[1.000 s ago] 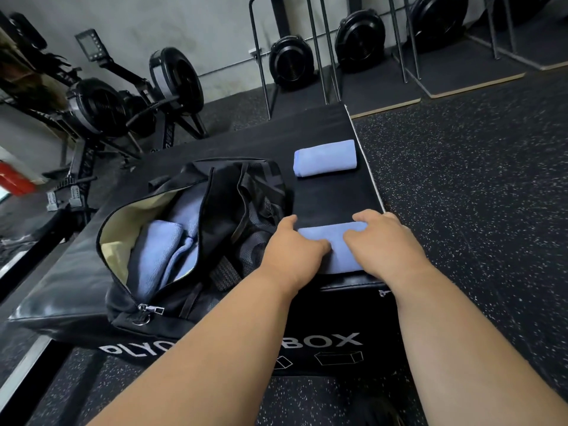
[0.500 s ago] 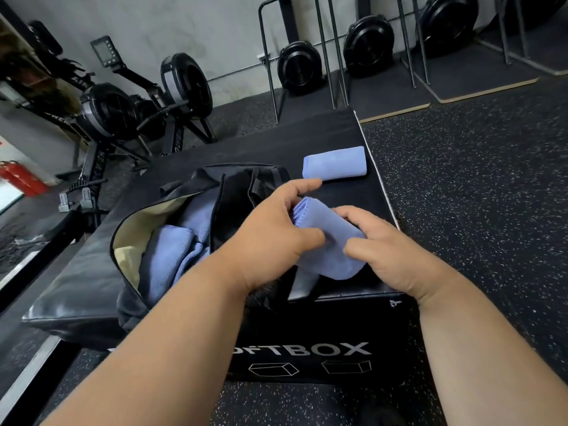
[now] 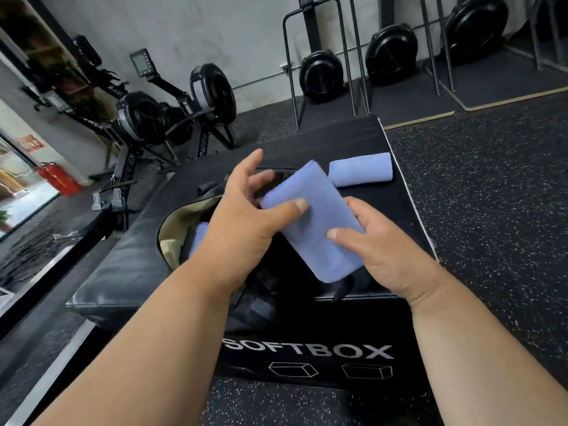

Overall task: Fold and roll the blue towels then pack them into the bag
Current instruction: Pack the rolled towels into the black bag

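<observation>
A rolled blue towel point(image 3: 316, 229) is held in the air between both hands, above the black bag point(image 3: 255, 305). My left hand point(image 3: 242, 219) pinches its left side with the thumb on top. My right hand point(image 3: 378, 244) grips its right side, thumb on the cloth. The bag lies open on the black soft box point(image 3: 123, 272), showing a pale lining point(image 3: 172, 238) and another blue towel point(image 3: 198, 238) inside, mostly hidden by my left arm. A second rolled blue towel point(image 3: 361, 169) lies on the box top at the back right.
Rowing machines point(image 3: 144, 118) stand to the left behind the box. Fan bikes and metal frames point(image 3: 322, 72) line the far wall. Speckled rubber floor point(image 3: 491, 195) spreads to the right. A red fire extinguisher point(image 3: 60, 179) sits at the left by a glass door.
The towel was on the box's front edge under both hands. It has been lifted and turned, and now hangs tilted over the bag between both hands.
</observation>
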The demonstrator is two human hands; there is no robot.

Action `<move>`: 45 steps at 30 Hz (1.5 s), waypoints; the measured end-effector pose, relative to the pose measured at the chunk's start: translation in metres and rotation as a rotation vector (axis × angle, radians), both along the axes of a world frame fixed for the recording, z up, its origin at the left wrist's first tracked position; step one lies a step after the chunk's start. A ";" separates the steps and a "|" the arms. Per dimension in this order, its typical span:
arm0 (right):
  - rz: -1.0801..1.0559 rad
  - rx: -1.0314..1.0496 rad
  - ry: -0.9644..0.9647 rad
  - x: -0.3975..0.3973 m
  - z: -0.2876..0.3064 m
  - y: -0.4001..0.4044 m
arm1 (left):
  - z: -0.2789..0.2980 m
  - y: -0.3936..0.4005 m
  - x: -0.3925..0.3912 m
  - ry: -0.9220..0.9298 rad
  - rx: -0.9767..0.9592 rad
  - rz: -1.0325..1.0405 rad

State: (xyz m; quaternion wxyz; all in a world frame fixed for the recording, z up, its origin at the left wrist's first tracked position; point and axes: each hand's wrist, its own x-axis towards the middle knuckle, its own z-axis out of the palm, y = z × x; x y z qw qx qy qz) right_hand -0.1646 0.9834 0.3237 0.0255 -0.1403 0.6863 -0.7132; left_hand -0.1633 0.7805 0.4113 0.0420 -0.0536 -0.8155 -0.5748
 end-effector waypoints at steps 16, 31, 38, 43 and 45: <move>-0.120 -0.077 -0.003 0.002 0.021 -0.080 | -0.007 -0.057 0.025 -0.121 0.368 0.225; -0.341 0.603 0.209 -0.012 0.011 -0.132 | -0.019 -0.127 0.020 -0.429 0.101 0.242; -0.365 0.559 0.124 -0.017 0.008 -0.146 | -0.027 -0.133 0.021 -0.419 0.118 0.232; -0.499 0.336 0.165 -0.015 0.012 -0.144 | -0.031 -0.131 0.014 -0.393 0.152 0.269; -0.569 0.248 0.214 -0.012 0.016 -0.139 | -0.029 -0.125 0.008 -0.377 0.175 0.264</move>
